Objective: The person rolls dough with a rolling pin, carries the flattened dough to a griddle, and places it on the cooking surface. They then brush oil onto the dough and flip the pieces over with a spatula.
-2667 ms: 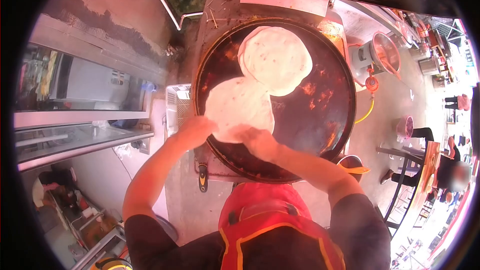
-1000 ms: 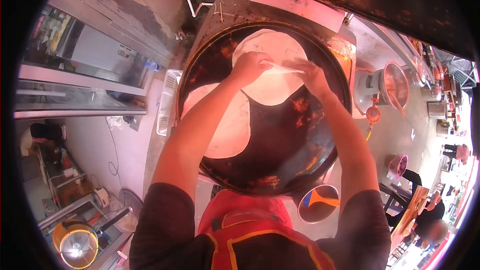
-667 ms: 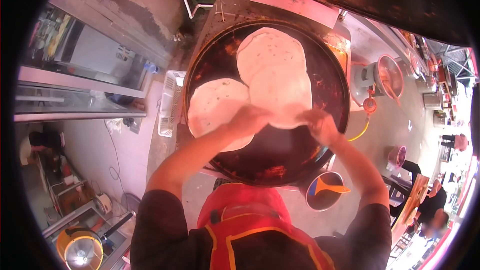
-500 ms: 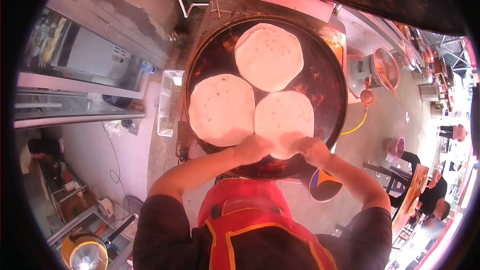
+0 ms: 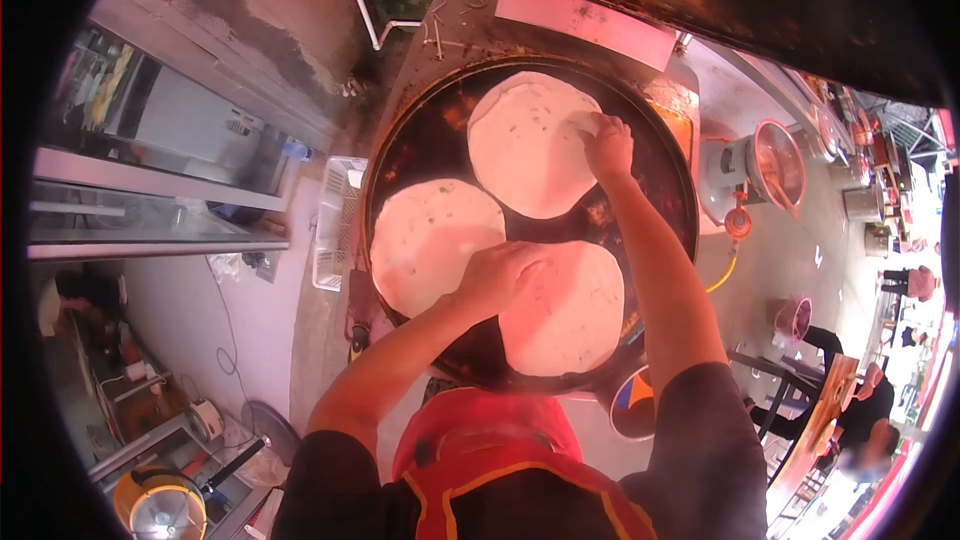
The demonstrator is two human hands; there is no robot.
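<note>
Far flatbread (image 5: 522, 145) under right hand (image 5: 607, 147); near flatbread (image 5: 572, 315) apparently under left hand (image 5: 497, 277).

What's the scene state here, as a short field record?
griddle: round, dark, holds three flatbreads
far flatbread: right hand on its right edge
near flatbread: left hand rests on its left part
left flatbread: beside left hand, contact unclear
grip: cannot tell for either hand

likely a street food stall: big round griddle (image 5: 430, 140), gas burner (image 5: 745, 165), people seated nearby (image 5: 870, 410).
</note>
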